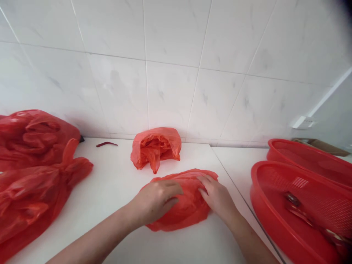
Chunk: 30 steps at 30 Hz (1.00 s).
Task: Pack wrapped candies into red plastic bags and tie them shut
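Observation:
A red plastic bag (189,207) lies spread on the white tabletop, low in the middle of the head view. My left hand (156,200) is over the bag's left side, fingers bent, with a gap between thumb and fingers. On the right side of the same bag rests my right hand (218,196), its thumb and fingers apart against the plastic. Whether the bag has anything inside is not visible. Just behind it, near the wall, sits a second crumpled red plastic bag (156,145), its mouth facing me; neither hand touches that one.
Large red plastic bags (33,183) fill the left side, one of them knotted. A thin dark red bent tool (106,144) lies by the wall. At right stand two red baskets (260,179), the nearer holding dark packets (299,212). A seam (233,178) divides the tabletop.

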{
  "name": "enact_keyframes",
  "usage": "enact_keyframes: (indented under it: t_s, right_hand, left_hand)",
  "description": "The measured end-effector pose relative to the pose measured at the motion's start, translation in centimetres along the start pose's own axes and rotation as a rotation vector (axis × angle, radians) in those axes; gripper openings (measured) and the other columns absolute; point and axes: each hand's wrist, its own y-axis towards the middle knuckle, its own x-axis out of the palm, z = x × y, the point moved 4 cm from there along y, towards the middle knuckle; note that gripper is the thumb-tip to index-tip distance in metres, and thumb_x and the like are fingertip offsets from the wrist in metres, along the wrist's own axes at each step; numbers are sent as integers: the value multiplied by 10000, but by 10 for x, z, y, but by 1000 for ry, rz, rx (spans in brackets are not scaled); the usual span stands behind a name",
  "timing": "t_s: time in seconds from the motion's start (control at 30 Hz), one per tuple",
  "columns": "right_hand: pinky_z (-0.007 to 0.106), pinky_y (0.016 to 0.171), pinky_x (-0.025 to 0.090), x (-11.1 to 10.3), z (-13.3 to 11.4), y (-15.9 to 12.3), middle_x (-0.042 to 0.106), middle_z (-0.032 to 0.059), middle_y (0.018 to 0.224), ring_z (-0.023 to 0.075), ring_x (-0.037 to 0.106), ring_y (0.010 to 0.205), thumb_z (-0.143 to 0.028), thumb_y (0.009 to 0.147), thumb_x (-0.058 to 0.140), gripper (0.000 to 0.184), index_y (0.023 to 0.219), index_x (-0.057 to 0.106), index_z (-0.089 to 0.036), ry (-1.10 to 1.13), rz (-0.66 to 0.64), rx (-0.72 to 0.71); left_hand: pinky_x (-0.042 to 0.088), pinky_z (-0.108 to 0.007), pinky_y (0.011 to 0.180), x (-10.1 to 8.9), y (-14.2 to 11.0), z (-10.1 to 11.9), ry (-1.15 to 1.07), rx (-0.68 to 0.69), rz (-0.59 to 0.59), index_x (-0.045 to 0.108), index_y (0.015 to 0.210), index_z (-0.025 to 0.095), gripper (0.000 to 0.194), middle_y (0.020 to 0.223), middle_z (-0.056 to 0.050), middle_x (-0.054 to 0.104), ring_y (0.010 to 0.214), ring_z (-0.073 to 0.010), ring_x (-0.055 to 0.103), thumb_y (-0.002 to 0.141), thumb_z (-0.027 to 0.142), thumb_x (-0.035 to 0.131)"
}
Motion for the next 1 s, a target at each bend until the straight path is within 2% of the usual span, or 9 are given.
enact_keyframes:
  t_s: [0.13, 0.2, 0.27, 0.37, 0.5, 0.63, 0.8, 0.9, 1.0]
  right_hand:
    - [353, 932, 418, -12, -14, -9, 568, 71, 1208, 225, 514, 1110, -203, 839, 532, 316, 1142, 621, -223, -126, 55, -108]
    - [412, 1012, 356, -10, -12, -12, 496, 88, 1315, 280, 422, 1222, -333, 745, 677, 465, 1192, 601, -228, -128, 3, -91]
    - [446, 1048, 313, -1, -3, -13, 435, 93, 1385, 318, 337, 1291, -447, 657, 743, 650, 1248, 567, -238, -93, -94, -55]
    - [452, 1065, 300, 15, 12, -12, 398, 92, 1424, 317, 303, 1322, -523, 658, 723, 767, 1331, 490, -241, -16, -214, -23]
    - [448, 1080, 300, 14, 12, -7, 424, 98, 1407, 284, 328, 1319, -521, 700, 693, 701, 1305, 513, -215, 34, -87, -102]
    - [470, 1061, 321, -18, -14, -14, 531, 98, 1295, 262, 402, 1261, -321, 833, 586, 307, 1117, 634, -215, -45, 244, -215]
    - [433, 1057, 341, -67, -28, -47, 502, 90, 1299, 247, 359, 1295, -237, 880, 486, 255, 1090, 629, -220, -103, 479, -135]
    - [448, 1074, 309, -100, -1, -70, 434, 93, 1357, 268, 332, 1311, -300, 870, 496, 262, 1083, 628, -222, -178, 523, 49]
    - [438, 1063, 310, -129, 51, -86, 395, 97, 1397, 285, 330, 1307, -347, 831, 540, 349, 1148, 602, -214, -299, 419, 298]
  left_hand:
    - [372, -464, 932, -15, 3, -12, 337, 21, 126, 688, 905, 235, 241, 1249, -94, 589, 1171, -313, 483, 847, 167, 465]
    - [352, -483, 944, -19, 2, -28, 365, -80, 152, 700, 875, 238, 190, 1301, -87, 556, 1189, -337, 465, 818, 199, 523]
    - [417, -415, 856, -19, -1, -48, 239, -227, 124, 713, 864, 259, 167, 1193, -71, 628, 1028, -304, 571, 788, 239, 565]
    - [449, -295, 671, -16, -7, -73, -49, -437, 141, 722, 853, 279, 159, 946, -33, 702, 778, -232, 620, 731, 280, 620]
    - [428, -239, 546, -8, -13, -89, -341, -618, 152, 678, 743, 215, 147, 706, -17, 663, 590, -163, 575, 725, 353, 629]
    - [367, -206, 450, 1, -18, -98, -595, -697, 155, 606, 724, 191, 236, 568, 31, 556, 455, -110, 482, 723, 425, 637]
    - [318, -178, 441, 0, -20, -101, -674, -711, 119, 581, 734, 197, 236, 562, 59, 513, 450, -82, 420, 721, 419, 659]
    - [313, -162, 465, -2, -19, -92, -732, -705, 86, 562, 739, 194, 224, 557, 73, 497, 474, -69, 410, 754, 403, 644]
    - [311, -157, 475, -4, -17, -84, -772, -715, 80, 548, 731, 190, 242, 549, 84, 484, 474, -62, 405, 749, 405, 657]
